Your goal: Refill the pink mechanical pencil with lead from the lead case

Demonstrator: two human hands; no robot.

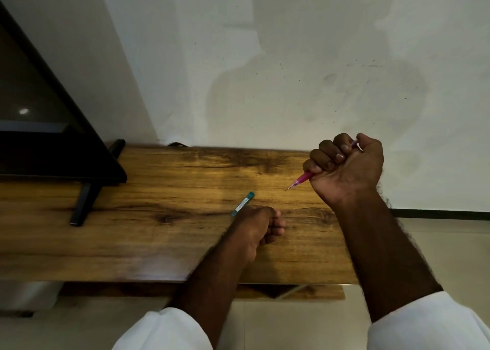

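Note:
My right hand [344, 169] is raised above the wooden shelf [159, 230], closed in a fist around the pink mechanical pencil [302, 178]. The pencil's metal tip points down and to the left, and its top end pokes out by my thumb. A slim teal lead case [243, 204] lies flat on the shelf. My left hand [258, 230] rests on the wood just below and right of the case, fingers curled, with the knuckles touching or nearly touching the case's near end. I cannot see anything inside the left hand.
A black television [39, 127] on a black stand foot [83, 204] occupies the shelf's left side. A white wall [265, 71] rises directly behind the shelf. Pale floor tiles [291, 323] lie below the front edge.

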